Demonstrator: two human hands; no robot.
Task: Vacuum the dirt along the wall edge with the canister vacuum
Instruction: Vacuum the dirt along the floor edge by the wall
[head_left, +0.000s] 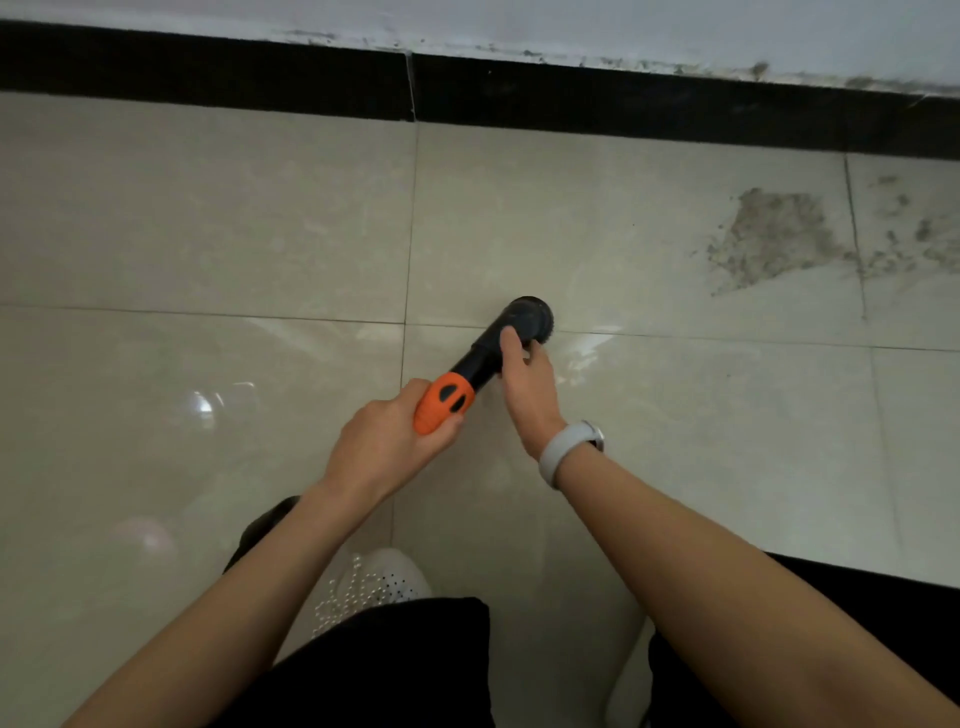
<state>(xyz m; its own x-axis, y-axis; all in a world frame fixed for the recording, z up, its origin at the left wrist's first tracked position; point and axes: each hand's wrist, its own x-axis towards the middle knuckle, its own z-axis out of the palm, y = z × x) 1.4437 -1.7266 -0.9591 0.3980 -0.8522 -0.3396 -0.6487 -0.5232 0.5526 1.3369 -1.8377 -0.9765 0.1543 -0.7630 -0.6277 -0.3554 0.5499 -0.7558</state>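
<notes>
Two hands (384, 441) (524, 374), one nozzle (519, 325), one dirt patch (774, 239)

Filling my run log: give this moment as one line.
left hand: grips orange handle | right hand: holds brush nozzle | dirt patch: right of nozzle, untouched

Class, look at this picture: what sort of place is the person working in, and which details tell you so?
Probably an indoor room, at the foot of a wall. Clues: glossy beige floor tiles, a black skirting strip under a scuffed pale wall, and a dirt patch on the floor near it.
</notes>
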